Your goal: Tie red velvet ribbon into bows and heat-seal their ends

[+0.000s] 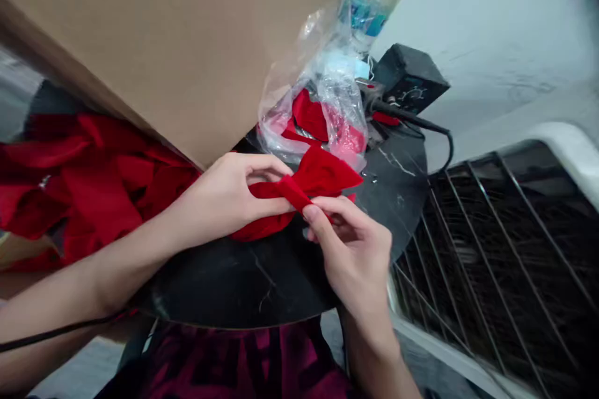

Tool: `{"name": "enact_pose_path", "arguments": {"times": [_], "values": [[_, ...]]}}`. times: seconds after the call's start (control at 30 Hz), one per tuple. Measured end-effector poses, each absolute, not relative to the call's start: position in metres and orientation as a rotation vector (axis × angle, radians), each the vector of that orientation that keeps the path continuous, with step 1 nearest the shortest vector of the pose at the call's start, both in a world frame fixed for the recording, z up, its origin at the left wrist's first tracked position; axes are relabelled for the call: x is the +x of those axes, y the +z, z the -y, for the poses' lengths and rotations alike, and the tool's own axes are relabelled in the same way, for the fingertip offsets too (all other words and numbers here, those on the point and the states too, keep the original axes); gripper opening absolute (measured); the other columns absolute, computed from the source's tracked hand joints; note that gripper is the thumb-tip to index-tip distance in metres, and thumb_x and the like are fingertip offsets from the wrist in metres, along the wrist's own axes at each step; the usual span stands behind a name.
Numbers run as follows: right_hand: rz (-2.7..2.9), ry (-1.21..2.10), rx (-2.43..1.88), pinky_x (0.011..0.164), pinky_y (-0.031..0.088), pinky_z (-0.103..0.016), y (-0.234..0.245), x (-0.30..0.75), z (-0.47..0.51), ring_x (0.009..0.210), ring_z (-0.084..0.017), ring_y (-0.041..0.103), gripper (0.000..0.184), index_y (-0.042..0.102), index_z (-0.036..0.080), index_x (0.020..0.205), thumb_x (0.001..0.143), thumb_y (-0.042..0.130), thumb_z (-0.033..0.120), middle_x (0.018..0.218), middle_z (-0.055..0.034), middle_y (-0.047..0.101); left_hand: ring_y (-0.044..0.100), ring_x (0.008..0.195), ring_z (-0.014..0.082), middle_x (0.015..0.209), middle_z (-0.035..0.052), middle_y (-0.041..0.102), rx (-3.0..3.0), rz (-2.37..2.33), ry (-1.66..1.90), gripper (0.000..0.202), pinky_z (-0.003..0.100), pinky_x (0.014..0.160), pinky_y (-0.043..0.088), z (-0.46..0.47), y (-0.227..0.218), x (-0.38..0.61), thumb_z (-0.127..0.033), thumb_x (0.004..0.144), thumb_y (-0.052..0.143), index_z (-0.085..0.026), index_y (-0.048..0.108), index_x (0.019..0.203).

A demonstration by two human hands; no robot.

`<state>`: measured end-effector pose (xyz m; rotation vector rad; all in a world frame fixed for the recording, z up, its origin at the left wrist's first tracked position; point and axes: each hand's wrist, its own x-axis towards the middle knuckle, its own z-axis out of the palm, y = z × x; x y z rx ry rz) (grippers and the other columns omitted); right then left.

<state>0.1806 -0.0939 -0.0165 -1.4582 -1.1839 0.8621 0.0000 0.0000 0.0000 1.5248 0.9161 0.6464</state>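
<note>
I see the right hand [358,249] pinching, between thumb and forefinger, the lower end of a narrow red strip [296,193]. This strip lies across the middle of a red cloth bow [327,171], which the left hand [229,196] grasps at its other side with thumb and fingers. The bow is over the black round table [219,290]. Just behind it, a clear plastic bag [344,100] with red pieces crowds the space; whether they touch, I cannot tell. A large brown panel [196,43] stands beyond the left hand and partly hides the red cloth heap [103,181]. Farther back are a bottle [369,6], a black box [414,81] and a thick cable [416,117]; a white-framed wire rack [486,230] is at right.
</note>
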Motion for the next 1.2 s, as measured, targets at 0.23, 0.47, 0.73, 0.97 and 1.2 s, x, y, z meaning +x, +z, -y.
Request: {"name": "enact_pose_path", "arguments": {"times": [0.23, 0.47, 0.73, 0.97, 1.2], "values": [[1.179, 0.801, -1.444, 0.063, 0.051, -0.023, -0.019, 0.178, 0.091, 0.062, -0.009, 0.064, 0.007, 0.080, 0.026, 0.094, 0.095, 0.076, 0.031, 0.074, 0.0035, 0.070, 0.078, 0.097, 0.0152, 0.100, -0.0030, 0.084, 1.472, -0.859, 0.785, 0.040, 0.019, 0.093, 0.059, 0.013, -0.001, 0.005, -0.006, 0.069, 0.089, -0.020, 0.074, 0.103], [1.171, 0.777, -1.487, 0.059, 0.050, -0.024, -0.017, 0.179, 0.096, 0.059, -0.008, 0.063, 0.009, 0.080, 0.026, 0.094, 0.095, 0.076, 0.034, 0.075, 0.0031, 0.072, 0.080, 0.087, 0.0168, 0.093, -0.0014, 0.085, 1.360, -0.950, 0.921, 0.019, 0.020, 0.082, 0.064, 0.019, -0.001, 0.010, -0.011, 0.075, 0.089, -0.020, 0.085, 0.092], [1.144, 0.830, -1.364, 0.074, 0.057, -0.025, -0.022, 0.184, 0.089, 0.082, -0.013, 0.071, 0.007, 0.080, 0.025, 0.092, 0.087, 0.084, 0.026, 0.092, 0.0006, 0.076, 0.081, 0.079, 0.0172, 0.085, -0.0014, 0.085, 1.221, -1.033, 1.009, 0.014, 0.019, 0.073, 0.065, 0.020, -0.003, 0.012, -0.017, 0.073, 0.093, -0.025, 0.088, 0.083], [0.953, 0.936, -1.261, 0.074, 0.061, -0.025, -0.028, 0.181, 0.082, 0.075, -0.013, 0.072, 0.005, 0.080, 0.023, 0.085, 0.084, 0.085, 0.024, 0.081, 0.0023, 0.078, 0.081, 0.078, 0.0191, 0.082, 0.0014, 0.084, 1.168, -1.083, 1.018, 0.014, 0.021, 0.072, 0.065, 0.019, -0.010, 0.015, -0.025, 0.072, 0.095, -0.022, 0.087, 0.082], [0.791, 0.998, -1.180, 0.073, 0.060, -0.022, -0.038, 0.174, 0.079, 0.072, -0.010, 0.071, 0.010, 0.080, 0.024, 0.079, 0.079, 0.090, 0.023, 0.078, 0.0036, 0.078, 0.077, 0.072, 0.0133, 0.075, -0.0012, 0.080, 1.285, -1.137, 1.008, 0.014, 0.016, 0.069, 0.061, 0.021, 0.001, 0.016, -0.024, 0.082, 0.086, -0.018, 0.077, 0.073]]}}
